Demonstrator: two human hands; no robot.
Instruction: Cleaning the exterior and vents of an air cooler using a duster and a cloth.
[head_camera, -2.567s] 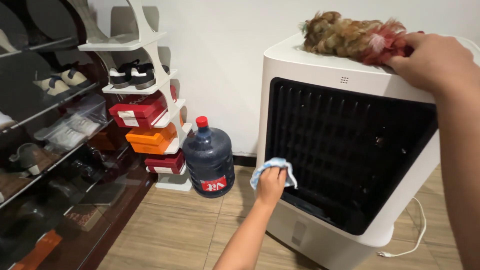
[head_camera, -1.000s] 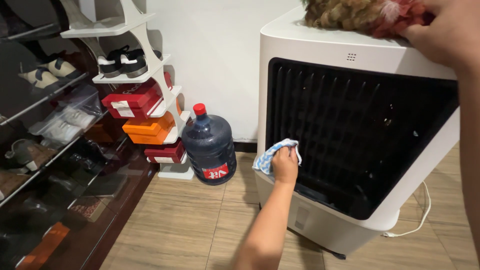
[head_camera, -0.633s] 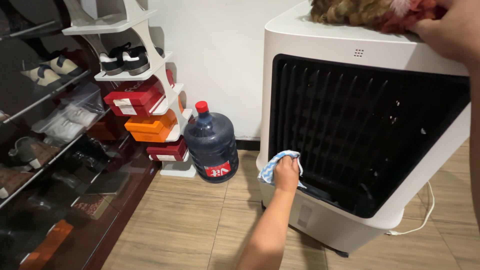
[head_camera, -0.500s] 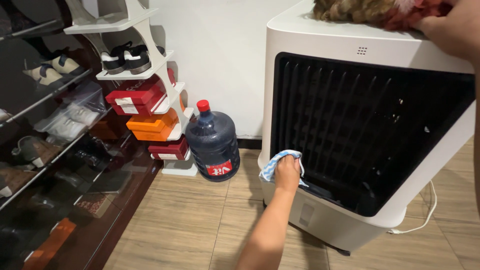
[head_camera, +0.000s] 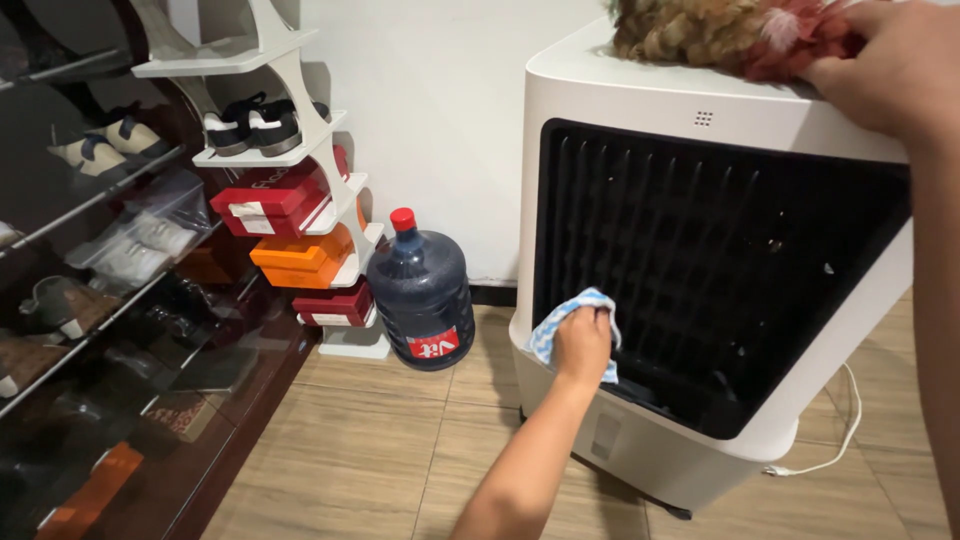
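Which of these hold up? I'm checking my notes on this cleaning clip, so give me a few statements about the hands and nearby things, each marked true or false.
1. The left hand presses a blue and white cloth against the lower left of the cooler's dark grille. True.
2. The right hand holds a spray bottle. False: it rests on a feather duster on top of the white cooler.
3. The water jug has a red cap. True.
4. The jug stands on the shoe shelf. False: it stands on the floor beside it.

Even, soft indoor light, bright white wall (head_camera: 440, 90), dim glossy shoe cabinet (head_camera: 110, 330) with reflections, grille (head_camera: 700, 270) deep black, sharp focus, mild edge stretch.
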